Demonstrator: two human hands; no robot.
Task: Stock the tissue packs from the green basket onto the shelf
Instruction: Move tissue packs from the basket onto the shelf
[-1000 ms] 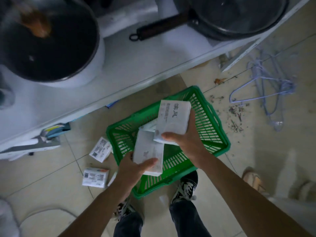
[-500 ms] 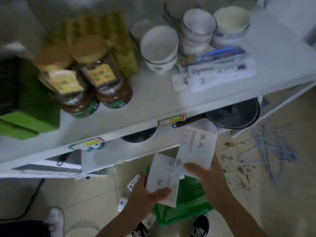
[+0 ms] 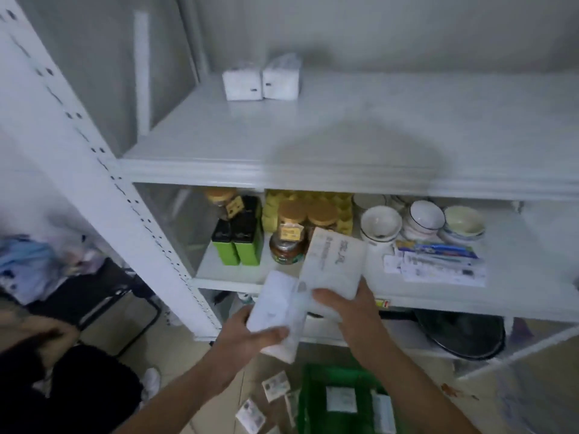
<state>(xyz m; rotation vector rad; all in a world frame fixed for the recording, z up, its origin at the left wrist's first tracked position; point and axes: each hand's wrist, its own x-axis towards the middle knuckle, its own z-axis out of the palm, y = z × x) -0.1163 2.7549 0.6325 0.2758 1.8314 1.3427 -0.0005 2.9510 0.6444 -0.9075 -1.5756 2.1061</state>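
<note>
We see a white shelf bearing two white packs with small dark marks. The pack in the right hand is white with grey printed text; the pack in the left hand is plain white. The basket is green. On the lower shelf, jars have tan lids and yellow labels, tins are green with black tops, and bowls are white, one with a dark rim line.
</note>
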